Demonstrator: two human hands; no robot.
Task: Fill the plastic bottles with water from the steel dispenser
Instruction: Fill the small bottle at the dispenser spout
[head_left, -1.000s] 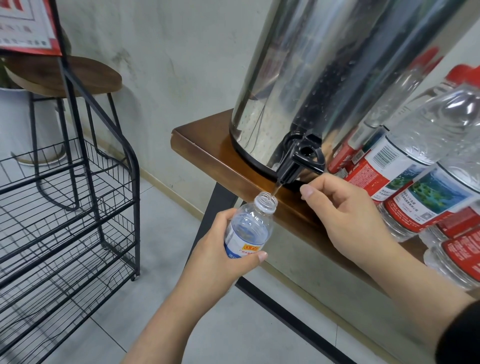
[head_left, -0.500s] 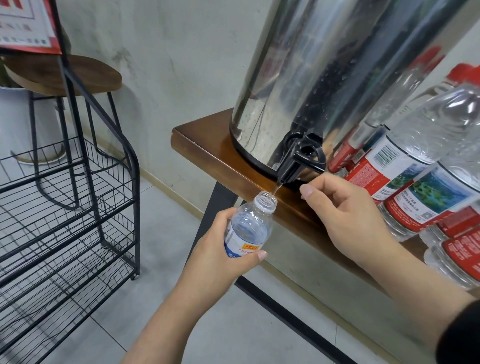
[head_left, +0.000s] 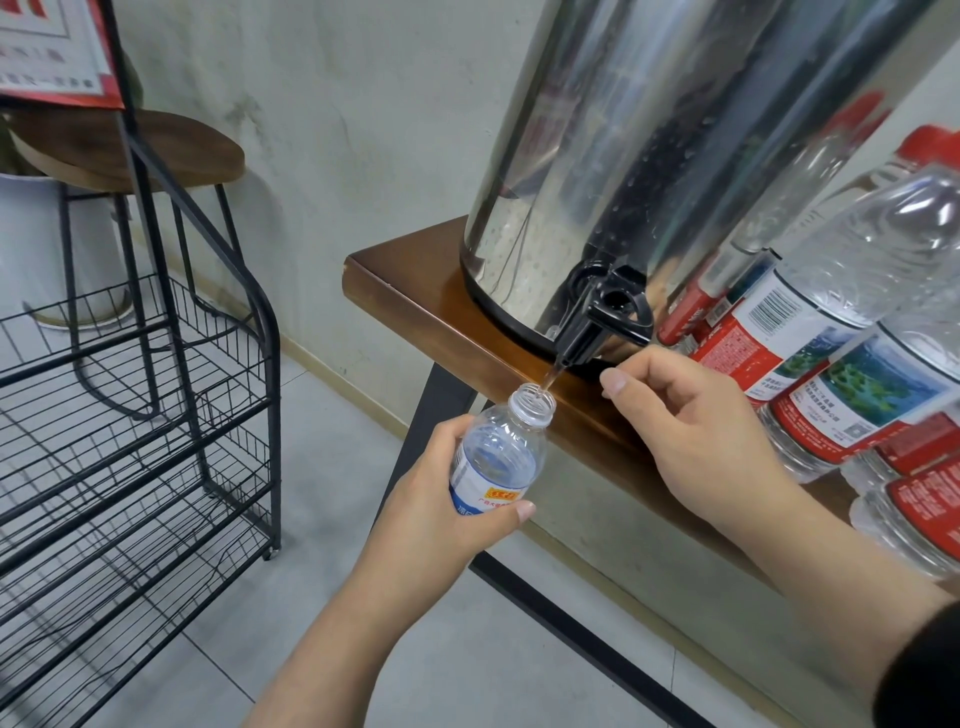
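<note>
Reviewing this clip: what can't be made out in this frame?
- Steel dispenser: top cut off by the head view's upper edge.
- Small bottle: base hidden by the left hand.
- Right hand: fingertips curled under, contact with the tap unclear.
- Label print: too small.

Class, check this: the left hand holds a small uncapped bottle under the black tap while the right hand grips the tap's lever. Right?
Not quite. The head view shows the right hand just below the lever, not gripping it. The left hand does hold the uncapped bottle under the tap.

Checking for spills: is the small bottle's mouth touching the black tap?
Apart. The head view shows the small bottle in the left hand, its mouth below the black tap, a thin stream of water crossing the gap.
</note>
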